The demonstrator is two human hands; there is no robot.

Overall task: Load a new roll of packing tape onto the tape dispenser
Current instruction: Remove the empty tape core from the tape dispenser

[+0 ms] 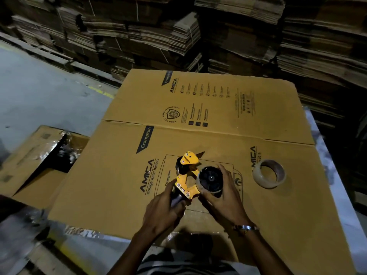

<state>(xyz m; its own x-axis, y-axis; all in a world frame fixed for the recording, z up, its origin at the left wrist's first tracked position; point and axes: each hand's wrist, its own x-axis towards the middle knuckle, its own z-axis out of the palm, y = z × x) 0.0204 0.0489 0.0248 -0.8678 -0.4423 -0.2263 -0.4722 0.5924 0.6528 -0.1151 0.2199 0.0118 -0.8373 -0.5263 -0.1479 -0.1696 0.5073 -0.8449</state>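
1. Left hand point(162, 209) was clenched round the dark handle of the yellow tape dispenser point(186, 175), holding it just above the flattened carton point(198, 120).
2. Right hand point(222, 197) was cupped round the dispenser's black hub point(211, 178), fingers curled on a thin pale ring point(200, 187) there; likely a spent core or a roll on the hub, couldn't tell which.
3. Roll of packing tape point(269, 173) lay flat on the carton, hole facing up, to the right of the dispenser and apart from it, untouched.
4. Key relation: the roll sat on the right hand's side, nearer that hand than the left; hub axis pointed up toward the camera, roughly parallel to the roll's hole.
5. Judgement: loading looked not yet done if that roll was the new one; the right hand would need to reach rightward for it.
6. Stacks of folded cardboard point(158, 36) stood beyond the carton.
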